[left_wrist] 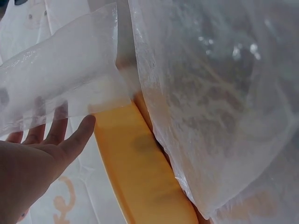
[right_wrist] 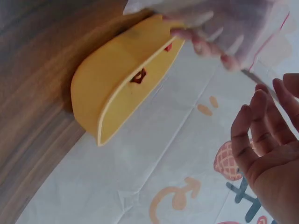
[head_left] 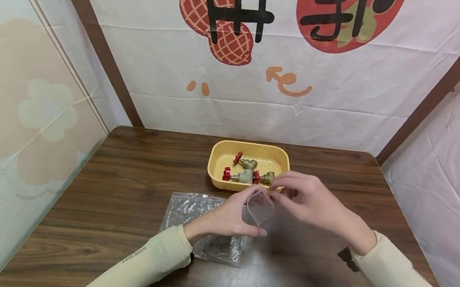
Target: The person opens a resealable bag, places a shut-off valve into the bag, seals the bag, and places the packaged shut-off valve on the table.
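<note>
My left hand (head_left: 226, 217) holds a small clear zip bag (head_left: 260, 209) over the table, its mouth spread and facing up. The thumb is on the near side of the bag and the fingers are on the far side. My right hand (head_left: 312, 199) pinches the right edge of the mouth between thumb and fingertips. In the right wrist view, the right hand (right_wrist: 266, 144) meets a thin edge of the bag. Just behind both hands stands a yellow plastic tub (head_left: 226, 186). Brass valves (head_left: 248, 164) with red handwheels and a grey valve body (head_left: 245, 176) lie in it.
Another clear zip bag (head_left: 192, 207) lies flat on the brown wooden table (head_left: 130, 176), partly under the left forearm. A white printed cloth (head_left: 331, 88) hangs behind the table's far edge, with more cloth at both sides.
</note>
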`<control>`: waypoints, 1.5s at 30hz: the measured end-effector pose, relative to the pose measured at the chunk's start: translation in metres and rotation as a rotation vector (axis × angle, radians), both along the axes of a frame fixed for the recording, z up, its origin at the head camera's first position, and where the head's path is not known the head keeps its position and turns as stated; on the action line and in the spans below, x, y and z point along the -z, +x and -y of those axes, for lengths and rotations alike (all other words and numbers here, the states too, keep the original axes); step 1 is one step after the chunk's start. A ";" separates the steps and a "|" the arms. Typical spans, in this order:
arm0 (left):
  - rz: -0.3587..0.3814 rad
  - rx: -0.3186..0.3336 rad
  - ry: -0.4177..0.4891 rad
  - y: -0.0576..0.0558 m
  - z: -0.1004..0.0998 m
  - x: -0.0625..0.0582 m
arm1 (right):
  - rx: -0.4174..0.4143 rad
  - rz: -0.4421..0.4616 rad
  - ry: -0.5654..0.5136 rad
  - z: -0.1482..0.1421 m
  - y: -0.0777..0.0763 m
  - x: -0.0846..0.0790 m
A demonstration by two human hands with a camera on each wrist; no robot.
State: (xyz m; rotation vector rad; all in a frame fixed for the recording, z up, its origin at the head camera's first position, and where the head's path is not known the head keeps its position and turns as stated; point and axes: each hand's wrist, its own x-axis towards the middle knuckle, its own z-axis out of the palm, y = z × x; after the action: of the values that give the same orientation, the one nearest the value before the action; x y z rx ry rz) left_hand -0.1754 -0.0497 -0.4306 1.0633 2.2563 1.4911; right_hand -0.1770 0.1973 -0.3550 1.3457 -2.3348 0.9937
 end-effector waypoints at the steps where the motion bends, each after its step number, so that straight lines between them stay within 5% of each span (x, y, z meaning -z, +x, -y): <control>1: 0.002 -0.001 -0.001 0.000 0.000 0.000 | 0.029 0.005 0.017 0.000 -0.005 -0.002; 8: 0.006 -0.015 -0.012 0.001 0.000 -0.001 | 0.236 0.107 0.196 0.006 -0.039 -0.010; 20: -0.016 0.007 0.021 0.002 0.001 -0.002 | 0.462 0.483 0.531 0.022 -0.089 -0.015; 27: -0.011 0.016 0.026 0.003 0.000 -0.002 | 0.482 0.710 0.588 0.034 -0.117 -0.017; 35: -0.014 0.001 0.028 0.004 0.005 -0.002 | 0.480 0.863 0.567 0.041 -0.142 -0.015; 45: -0.021 0.005 0.034 0.003 0.005 -0.003 | 0.429 1.014 0.736 0.042 -0.149 0.021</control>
State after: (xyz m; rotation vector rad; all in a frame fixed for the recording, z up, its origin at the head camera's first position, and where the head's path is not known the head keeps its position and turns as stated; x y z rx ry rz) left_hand -0.1726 -0.0545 -0.4280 1.0979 2.2486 1.5282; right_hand -0.3259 0.1557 -0.3763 0.3759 -3.7883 0.7802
